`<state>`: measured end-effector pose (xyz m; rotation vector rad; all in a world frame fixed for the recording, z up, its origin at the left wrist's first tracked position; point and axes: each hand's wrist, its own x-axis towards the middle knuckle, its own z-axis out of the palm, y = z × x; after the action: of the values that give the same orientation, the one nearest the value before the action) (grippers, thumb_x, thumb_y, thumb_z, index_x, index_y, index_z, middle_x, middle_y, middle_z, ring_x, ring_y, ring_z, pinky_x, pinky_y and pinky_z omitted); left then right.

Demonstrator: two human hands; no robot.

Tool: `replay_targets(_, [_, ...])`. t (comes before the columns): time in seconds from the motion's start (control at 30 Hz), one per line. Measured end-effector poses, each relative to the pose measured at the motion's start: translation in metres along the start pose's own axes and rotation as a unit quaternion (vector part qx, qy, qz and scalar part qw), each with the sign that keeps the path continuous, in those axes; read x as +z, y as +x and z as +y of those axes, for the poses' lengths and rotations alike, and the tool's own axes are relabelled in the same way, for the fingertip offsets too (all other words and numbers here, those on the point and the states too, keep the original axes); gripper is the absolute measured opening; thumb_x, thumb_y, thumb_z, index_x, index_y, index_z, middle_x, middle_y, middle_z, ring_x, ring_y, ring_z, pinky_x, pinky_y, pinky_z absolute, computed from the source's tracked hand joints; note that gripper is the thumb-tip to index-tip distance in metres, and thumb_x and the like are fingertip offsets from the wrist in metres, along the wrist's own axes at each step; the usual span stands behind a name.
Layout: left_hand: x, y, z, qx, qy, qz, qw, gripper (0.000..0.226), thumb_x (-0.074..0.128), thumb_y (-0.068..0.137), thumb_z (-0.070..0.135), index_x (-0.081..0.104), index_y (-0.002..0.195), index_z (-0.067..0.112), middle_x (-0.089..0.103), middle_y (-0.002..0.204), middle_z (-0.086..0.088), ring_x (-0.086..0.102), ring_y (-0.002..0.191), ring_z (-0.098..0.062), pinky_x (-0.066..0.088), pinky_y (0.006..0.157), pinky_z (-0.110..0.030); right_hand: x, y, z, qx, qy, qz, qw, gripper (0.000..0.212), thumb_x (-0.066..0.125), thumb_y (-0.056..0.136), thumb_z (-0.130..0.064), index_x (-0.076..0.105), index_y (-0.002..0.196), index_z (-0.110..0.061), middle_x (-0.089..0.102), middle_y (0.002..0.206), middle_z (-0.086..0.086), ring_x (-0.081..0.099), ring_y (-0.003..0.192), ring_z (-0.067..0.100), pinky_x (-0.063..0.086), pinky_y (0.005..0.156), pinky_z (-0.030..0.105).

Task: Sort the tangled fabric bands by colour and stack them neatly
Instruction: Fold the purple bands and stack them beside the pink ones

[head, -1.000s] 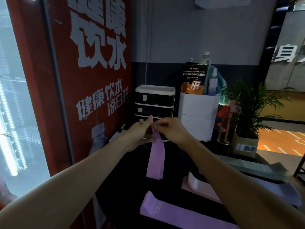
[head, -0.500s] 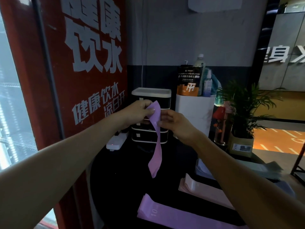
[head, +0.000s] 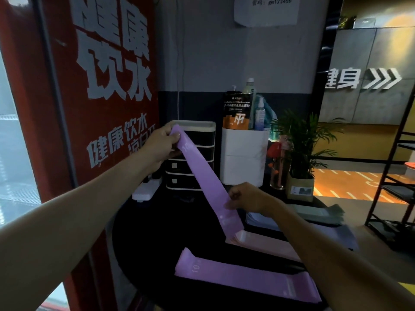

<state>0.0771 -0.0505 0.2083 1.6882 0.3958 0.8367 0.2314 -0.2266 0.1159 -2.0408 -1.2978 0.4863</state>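
Head view: my left hand (head: 165,142) and right hand (head: 246,196) have pulled the purple band (head: 202,173) out straight, each pinching an end; it's untangled, ready for the purple stack (head: 244,277).

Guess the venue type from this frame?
Probably a gym's reception corner: the wall sign reads "fitness" with arrows, a supplement pouch stands on the organiser, and a drinks fridge stands at left.

Drawer unit (head: 190,167) beside white bin (head: 243,158), potted plant (head: 301,153).
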Motion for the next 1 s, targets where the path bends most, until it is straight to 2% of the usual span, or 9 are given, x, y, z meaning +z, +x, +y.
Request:
replay_targets(0.17, [0.011, -0.019, -0.011, -0.018, -0.094, 0.059, 0.994, 0.021, 0.034, 0.100, 0.004, 0.049, 0.115, 0.011, 0.056, 0.092, -0.007, 0.055, 0.079, -0.012, 0.047, 0.083, -0.030, 0.003, -0.036, 0.026, 0.029, -0.038, 0.061, 0.997, 0.029, 0.066, 0.078, 0.002, 0.052, 0.060, -0.017, 0.044, 0.060, -0.005, 0.036, 0.057, 0.006, 0.032, 0.056, 0.021])
replay_targets(0.3, [0.013, -0.032, -0.033, -0.071, -0.111, 0.098, 0.986, 0.031, 0.033, 0.101, 0.005, 0.047, 0.128, -0.002, 0.055, 0.097, -0.011, 0.056, 0.092, -0.023, 0.048, 0.073, -0.027, 0.003, -0.073, 0.042, 0.081, -0.047, 0.082, 0.992, 0.012, 0.060, 0.084, -0.002, 0.062, 0.072, -0.005, 0.050, 0.068, 0.000, 0.042, 0.060, 0.007, 0.034, 0.057, 0.018])
replay_targets(0.43, [0.018, -0.055, -0.070, -0.118, -0.091, 0.093, 0.984, 0.035, 0.034, 0.102, 0.008, 0.043, 0.134, -0.003, 0.051, 0.127, -0.021, 0.054, 0.090, -0.020, 0.043, 0.089, -0.031, 0.010, -0.100, 0.064, 0.162, 0.131, 0.174, 0.962, 0.025, 0.056, 0.090, -0.008, 0.055, 0.065, -0.012, 0.050, 0.067, 0.006, 0.045, 0.065, 0.017, 0.038, 0.061, 0.027])
replay_targets(0.53, [0.020, -0.073, -0.099, -0.137, -0.081, 0.077, 0.984, 0.032, 0.035, 0.101, 0.005, 0.046, 0.130, -0.002, 0.052, 0.120, -0.016, 0.053, 0.079, -0.013, 0.045, 0.085, -0.032, 0.019, -0.118, 0.073, 0.200, 0.289, 0.225, 0.909, 0.026, 0.052, 0.091, -0.001, 0.050, 0.066, -0.010, 0.045, 0.067, 0.007, 0.044, 0.062, 0.015, 0.042, 0.053, 0.023])
replay_targets(0.6, [0.022, -0.083, -0.117, -0.160, -0.081, 0.076, 0.981, 0.031, 0.037, 0.100, 0.005, 0.047, 0.128, -0.002, 0.052, 0.113, -0.013, 0.054, 0.084, -0.017, 0.045, 0.085, -0.032, 0.026, -0.126, 0.080, 0.220, 0.325, 0.263, 0.881, 0.030, 0.053, 0.088, 0.006, 0.047, 0.063, -0.010, 0.043, 0.064, 0.008, 0.044, 0.058, 0.017, 0.043, 0.043, 0.019])
replay_targets(0.67, [0.024, -0.092, -0.130, -0.184, -0.074, 0.075, 0.977, 0.022, 0.040, 0.098, 0.004, 0.054, 0.115, 0.000, 0.053, 0.107, -0.013, 0.054, 0.087, -0.020, 0.045, 0.087, -0.033, 0.030, -0.134, 0.086, 0.241, 0.314, 0.299, 0.868, 0.035, 0.055, 0.084, 0.011, 0.042, 0.058, -0.008, 0.039, 0.061, 0.008, 0.041, 0.052, 0.018, 0.040, 0.040, 0.020])
replay_targets(0.77, [0.025, -0.104, -0.147, -0.198, -0.011, 0.062, 0.978, 0.018, 0.047, 0.094, 0.005, 0.054, 0.078, 0.007, 0.056, 0.086, -0.011, 0.053, 0.070, -0.017, 0.050, 0.075, -0.032, 0.035, -0.147, 0.090, 0.261, 0.217, 0.321, 0.884, 0.026, 0.060, 0.082, 0.007, 0.047, 0.062, -0.003, 0.039, 0.064, 0.010, 0.040, 0.045, 0.014, 0.037, 0.045, 0.020])
replay_targets(0.87, [0.026, -0.118, -0.161, -0.185, 0.067, 0.058, 0.979, 0.018, 0.052, 0.092, 0.009, 0.055, 0.074, 0.011, 0.057, 0.080, -0.010, 0.054, 0.065, -0.019, 0.050, 0.074, -0.035, 0.039, -0.161, 0.089, 0.257, 0.097, 0.351, 0.895, 0.010, 0.065, 0.084, -0.004, 0.063, 0.078, 0.004, 0.051, 0.069, 0.014, 0.042, 0.050, 0.011, 0.029, 0.034, 0.010])
replay_targets(1.0, [0.026, -0.130, -0.171, -0.155, 0.172, 0.054, 0.971, 0.016, 0.054, 0.090, 0.014, 0.057, 0.075, 0.015, 0.060, 0.078, -0.009, 0.059, 0.074, -0.029, 0.051, 0.077, -0.040, 0.044, -0.168, 0.093, 0.272, 0.041, 0.366, 0.889, 0.023, 0.069, 0.082, -0.010, 0.069, 0.099, 0.006, 0.065, 0.097, 0.016, 0.052, 0.082, 0.022, 0.033, 0.044, 0.003])
